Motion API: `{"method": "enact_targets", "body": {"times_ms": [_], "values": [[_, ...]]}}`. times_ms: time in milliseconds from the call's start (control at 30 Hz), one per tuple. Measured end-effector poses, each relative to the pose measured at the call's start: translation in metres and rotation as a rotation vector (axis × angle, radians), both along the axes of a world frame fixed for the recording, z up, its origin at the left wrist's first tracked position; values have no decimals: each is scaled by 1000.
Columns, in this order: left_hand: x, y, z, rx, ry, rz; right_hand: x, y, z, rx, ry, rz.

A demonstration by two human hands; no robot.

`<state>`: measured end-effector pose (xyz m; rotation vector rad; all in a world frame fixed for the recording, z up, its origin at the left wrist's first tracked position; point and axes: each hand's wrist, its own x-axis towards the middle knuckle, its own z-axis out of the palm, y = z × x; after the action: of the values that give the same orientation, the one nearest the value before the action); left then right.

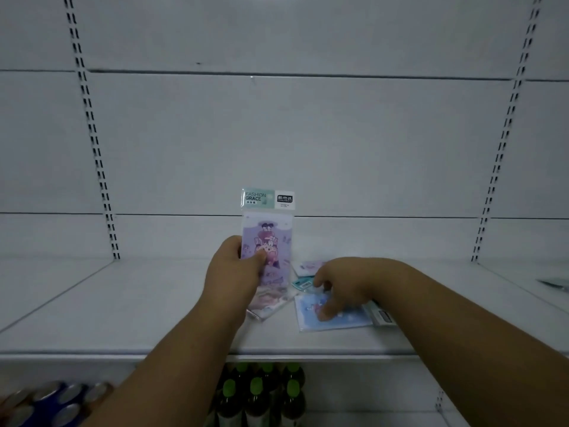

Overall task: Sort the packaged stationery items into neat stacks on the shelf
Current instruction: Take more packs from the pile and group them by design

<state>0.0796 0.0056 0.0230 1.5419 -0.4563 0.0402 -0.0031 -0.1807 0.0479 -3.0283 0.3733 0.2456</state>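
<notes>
The left hand grips a purple cartoon packet upright above the white shelf, thumb across its front. Just below that hand a pink packet lies flat. The right hand presses its spread fingertips onto a blue packet lying flat, gripping nothing. Beyond its knuckles sit a teal-headed packet and a pale one.
</notes>
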Motion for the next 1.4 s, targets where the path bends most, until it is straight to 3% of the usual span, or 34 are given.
{"method": "enact_targets", "body": {"times_ms": [200, 333, 467, 567, 733, 900, 1067, 1400], "values": [[-3, 2, 1, -26, 66, 9, 8, -2, 5, -41, -50, 108], [-3, 1, 3, -80, 71, 20, 10, -11, 25, 54, -388, 78], [-8, -12, 6, -110, 61, -30, -4, -34, 47, 297, -788, -107], [-16, -36, 6, -129, 67, -81, -30, -58, 58, 494, -961, -228], [-50, -95, 8, -168, 109, -205, -93, -108, 70, 586, -1093, -439], [-107, -170, 10, -174, 105, -337, -173, -167, 70, 533, -1198, -614], [-180, -261, 11, -167, 91, -417, -262, -239, 63, 481, -1285, -675], [-323, -439, 21, -173, 116, -541, -399, -381, 56, 599, -1399, -700]]}}
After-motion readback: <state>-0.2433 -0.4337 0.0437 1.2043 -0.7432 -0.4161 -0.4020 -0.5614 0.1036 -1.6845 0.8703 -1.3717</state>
